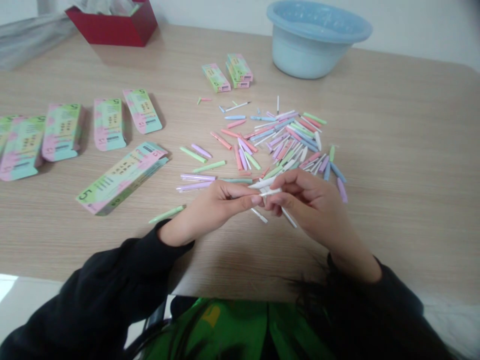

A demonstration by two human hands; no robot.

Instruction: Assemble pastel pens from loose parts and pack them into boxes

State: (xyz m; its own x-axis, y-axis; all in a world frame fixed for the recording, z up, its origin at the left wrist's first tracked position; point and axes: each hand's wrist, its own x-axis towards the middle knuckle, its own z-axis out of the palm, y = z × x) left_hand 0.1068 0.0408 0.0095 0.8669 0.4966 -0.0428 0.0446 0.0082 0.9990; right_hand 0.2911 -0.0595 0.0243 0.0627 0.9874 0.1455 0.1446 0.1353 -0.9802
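A: What do your two hands have hold of?

B: Your left hand (pixel 228 205) is nearly closed, its thumb and fingers pinched on one end of a slim white piece (pixel 270 193). Your right hand (pixel 311 207) has its fingers curled and its thumb and fingertips closed on the other end.

A: So that piece is between your hands, near the front of the worktop (pixel 405 165)?

B: Yes, and just behind it you have a second white piece (pixel 262 183), slightly tilted. I can't tell which of your hands bears it.

A: And the thin white sticks (pixel 289 218) below your fingers?

B: Two show there; whether the one by your right hand is held or lying down, I can't tell.

A: What lies beyond your fingertips?

B: A loose pile (pixel 288 145) of pink, green, blue, purple and white pieces. A green piece (pixel 167 214) lies just beside your left wrist.

A: You also have printed cartons (pixel 122 177) on your left.

B: Three smaller-looking ones (pixel 216 77) sit behind the pile, two of them stacked. Further back are a red box (pixel 123 32) on your left and a blue basin (pixel 300 55) on your right.
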